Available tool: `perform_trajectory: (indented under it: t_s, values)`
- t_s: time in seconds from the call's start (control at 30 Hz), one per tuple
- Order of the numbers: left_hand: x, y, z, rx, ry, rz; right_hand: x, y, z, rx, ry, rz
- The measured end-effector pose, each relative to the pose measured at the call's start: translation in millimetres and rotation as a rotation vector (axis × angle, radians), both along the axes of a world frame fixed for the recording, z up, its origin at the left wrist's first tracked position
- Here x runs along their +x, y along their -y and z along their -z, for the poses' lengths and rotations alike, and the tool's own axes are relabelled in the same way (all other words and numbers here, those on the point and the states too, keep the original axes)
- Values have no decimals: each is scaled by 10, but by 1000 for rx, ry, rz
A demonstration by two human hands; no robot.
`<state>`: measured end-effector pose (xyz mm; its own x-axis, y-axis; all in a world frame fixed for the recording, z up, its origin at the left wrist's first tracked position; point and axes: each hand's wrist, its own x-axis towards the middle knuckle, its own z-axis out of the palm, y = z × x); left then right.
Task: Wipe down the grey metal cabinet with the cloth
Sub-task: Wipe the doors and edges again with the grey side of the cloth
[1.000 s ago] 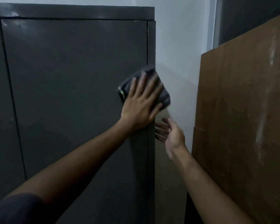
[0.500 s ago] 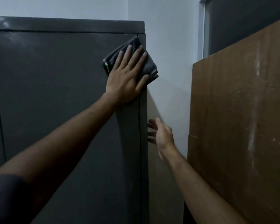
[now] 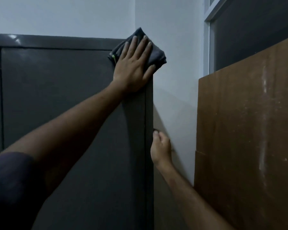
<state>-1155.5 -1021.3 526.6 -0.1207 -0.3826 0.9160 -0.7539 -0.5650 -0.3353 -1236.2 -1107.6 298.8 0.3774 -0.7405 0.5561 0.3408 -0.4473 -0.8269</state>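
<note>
The tall grey metal cabinet (image 3: 56,97) fills the left half of the view, its top edge near the upper third. My left hand (image 3: 133,63) lies flat with spread fingers on a folded dark grey cloth (image 3: 158,55), pressing it against the cabinet's top right corner. The cloth sticks out past the corner above and to the right. My right hand (image 3: 161,148) is lower down at the cabinet's right edge, fingers curled around that edge, holding nothing else.
A white wall (image 3: 175,63) stands right behind the cabinet's right side. A large brown board (image 3: 248,130) leans on the right, leaving a narrow gap to the cabinet. A window frame (image 3: 208,39) is above the board.
My left hand has slid the cloth upward along the cabinet's right edge to the top corner. My right hand went from open beside the cabinet to curled on its side edge.
</note>
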Motion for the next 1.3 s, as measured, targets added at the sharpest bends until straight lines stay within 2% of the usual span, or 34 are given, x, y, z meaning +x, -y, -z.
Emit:
perform_trajectory:
  t_s: [0.07,0.23,0.33,0.47,0.53,0.63,0.7,0.77,0.83,0.9,0.97,1.03,1.1,1.2,1.3]
  values:
    - [-49,56,81,-15,-5,9,27,-13,-37,16,-5,28]
    - [222,-252,1347,284,210,38,65,-105,-242,-27,60,86]
    - [378,-401,1154,357,266,26,112,-154,-341,-99,69,135]
    - [317,-368,322,65,99,9,174,-115,-472,-229,99,189]
    - [300,-313,229,-58,11,-10,237,-115,-505,-290,83,238]
    - [409,-473,706,33,80,-7,331,-130,-436,-382,60,364]
    - [699,-828,1196,153,164,-43,364,-127,-363,-434,44,453]
    - [1054,-1317,1444,188,174,-72,380,-144,-305,-460,17,525]
    - [1295,-1709,1226,100,60,-102,393,-186,-285,-473,8,553]
    - [1338,-1829,741,-119,-120,-117,409,-209,-280,-492,10,548]
    - [1193,-1657,266,-315,-282,-102,419,-191,-275,-502,17,547]
    - [962,-1309,93,-366,-302,-87,432,-172,-276,-504,23,544]
    - [787,-1012,332,-196,-150,-55,450,-156,-264,-511,37,542]
    - [867,-1064,1224,130,84,-83,482,-117,-258,-526,53,569]
    - [1225,-1595,1690,153,59,-108,497,-111,-231,-574,59,614]
